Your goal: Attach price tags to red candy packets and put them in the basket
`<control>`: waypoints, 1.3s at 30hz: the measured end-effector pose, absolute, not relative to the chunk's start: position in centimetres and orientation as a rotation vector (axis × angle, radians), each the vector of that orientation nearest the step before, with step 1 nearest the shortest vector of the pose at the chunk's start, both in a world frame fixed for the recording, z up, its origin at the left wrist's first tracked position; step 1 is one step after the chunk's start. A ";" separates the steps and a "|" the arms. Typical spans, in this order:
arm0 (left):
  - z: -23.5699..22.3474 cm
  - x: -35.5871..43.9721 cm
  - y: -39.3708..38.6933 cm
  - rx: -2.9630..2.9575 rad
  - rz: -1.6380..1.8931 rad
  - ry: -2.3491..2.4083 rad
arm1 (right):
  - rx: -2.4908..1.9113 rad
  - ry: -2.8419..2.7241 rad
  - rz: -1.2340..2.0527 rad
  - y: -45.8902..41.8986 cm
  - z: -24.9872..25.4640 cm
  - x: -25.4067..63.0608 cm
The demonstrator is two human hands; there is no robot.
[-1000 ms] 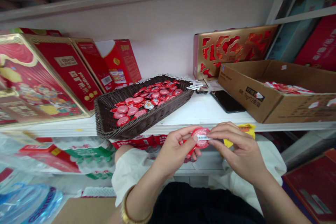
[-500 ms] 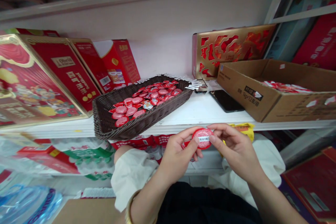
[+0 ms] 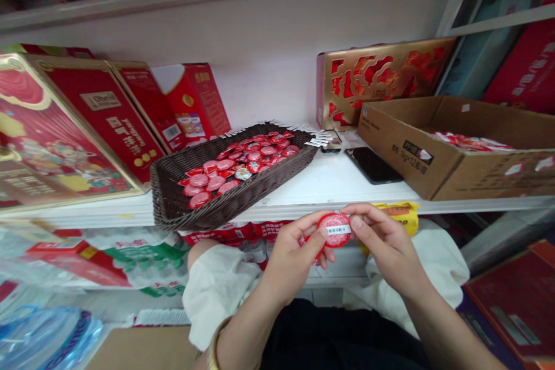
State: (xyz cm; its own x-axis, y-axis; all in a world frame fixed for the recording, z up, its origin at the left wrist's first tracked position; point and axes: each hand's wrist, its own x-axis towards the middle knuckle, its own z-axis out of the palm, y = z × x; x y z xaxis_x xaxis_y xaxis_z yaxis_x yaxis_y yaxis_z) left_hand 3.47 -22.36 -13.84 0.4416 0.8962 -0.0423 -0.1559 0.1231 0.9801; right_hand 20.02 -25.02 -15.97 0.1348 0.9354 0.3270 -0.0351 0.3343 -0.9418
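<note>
My left hand (image 3: 291,257) and my right hand (image 3: 381,245) pinch a small round red packet (image 3: 333,229) between them, just below the white shelf's front edge (image 3: 329,206). A white barcode label lies across the packet's face, under my right thumb and forefinger. Behind the packet my left fingers hold more red packets, mostly hidden. Up and to the left, a dark brown wicker basket (image 3: 173,203) on the shelf holds several packets of the same kind (image 3: 243,163).
An open cardboard box (image 3: 437,165) with red packets stands at the right of the shelf, a black phone (image 3: 373,165) beside it. Red gift boxes (image 3: 87,127) lean at the left, a gold and red box (image 3: 381,75) at the back. Bagged goods fill the lower shelf.
Both hands have kept the packet, lifting it slightly toward the shelf edge. My right fingers have shifted along the white label. The view has drifted a little.
</note>
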 end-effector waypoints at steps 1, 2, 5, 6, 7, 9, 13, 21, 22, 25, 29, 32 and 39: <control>-13.8 3.5 -22.3 1.192 0.898 0.792 | -0.980 -1.226 0.893 -25.0 -16.0 20.0; -13.8 3.5 -22.3 1.187 0.901 0.794 | -0.987 -1.235 0.886 -25.0 -16.1 19.9; -13.8 3.7 -22.4 1.190 0.914 0.801 | -1.025 -1.242 0.862 -25.0 -16.3 19.7; -13.7 3.7 -22.4 1.198 0.917 0.802 | -1.035 -1.242 0.860 -25.0 -16.4 19.6; -13.7 3.7 -22.4 1.207 0.920 0.804 | -1.042 -1.242 0.861 -24.9 -16.4 19.6; -13.7 3.8 -22.5 1.222 0.918 0.808 | -1.050 -1.242 0.865 -24.9 -16.5 19.5; -13.7 3.7 -22.5 1.235 0.913 0.811 | -1.047 -1.250 0.860 -24.9 -16.5 19.5; -14.0 3.7 -22.4 1.225 0.910 0.821 | -1.064 -1.267 0.789 -25.1 -16.1 19.4; -14.1 3.7 -22.4 1.215 0.914 0.825 | -1.076 -1.268 0.772 -25.2 -16.1 19.4; -14.2 3.8 -22.4 1.202 0.910 0.843 | -1.092 -1.269 0.699 -25.3 -16.0 19.5; -12.8 4.7 -22.1 1.270 0.880 0.837 | -1.106 -1.284 0.568 -25.5 -15.4 20.5; -10.9 6.3 -21.3 1.323 0.848 0.751 | -1.154 -1.270 0.448 -25.7 -14.1 22.4; -5.3 13.8 -18.7 1.371 0.851 0.522 | -1.069 -1.035 0.071 -24.4 -8.2 29.7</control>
State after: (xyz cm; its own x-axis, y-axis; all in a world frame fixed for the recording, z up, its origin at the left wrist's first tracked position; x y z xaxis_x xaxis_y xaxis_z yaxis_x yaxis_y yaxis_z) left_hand 13.77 -18.68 -5.28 0.6103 0.7776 0.1510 -0.2181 -0.0183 0.9758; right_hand 29.73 -24.40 -8.15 0.5546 0.5057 0.6609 0.4106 0.5244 -0.7459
